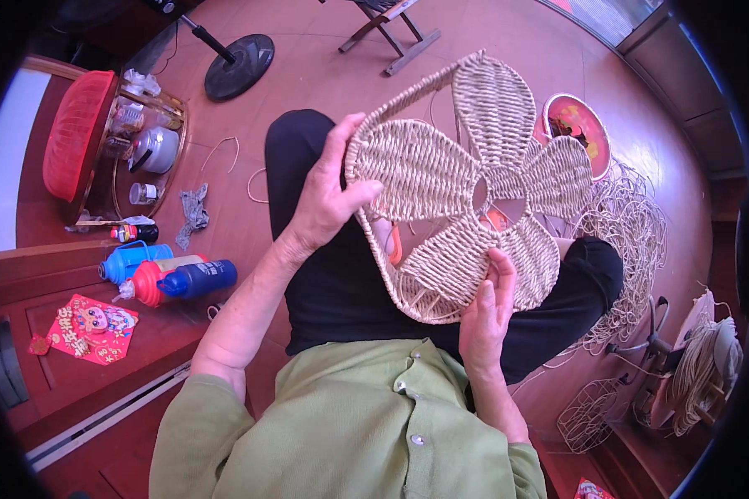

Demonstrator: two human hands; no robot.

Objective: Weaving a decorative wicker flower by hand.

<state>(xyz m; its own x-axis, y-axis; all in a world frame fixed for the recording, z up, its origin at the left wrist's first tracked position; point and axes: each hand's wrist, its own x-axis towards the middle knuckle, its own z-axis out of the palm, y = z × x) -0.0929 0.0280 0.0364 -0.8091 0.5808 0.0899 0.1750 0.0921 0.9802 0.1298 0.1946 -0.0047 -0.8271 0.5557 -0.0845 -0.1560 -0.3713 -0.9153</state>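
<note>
A woven cord piece [495,116], with several flower-like petals round a centre ring and a wrapped outer rim, is held over my dark-trousered lap. My left hand [333,187] grips its left rim, thumb over the front. My right hand [487,303] is at the lower petals with bent fingers against the weave, holding the piece from below. Bare rods show in a gap at its lower left. Something orange peeks through the openings behind it.
Loose cord [628,233] heaps on the right floor near a red basin [595,133] and a spool stand [695,374]. At left are a shelf with a kettle [154,150], red basket [71,145] and several bottles [200,279]. A fan base [241,71] and folding stool [408,54] are ahead.
</note>
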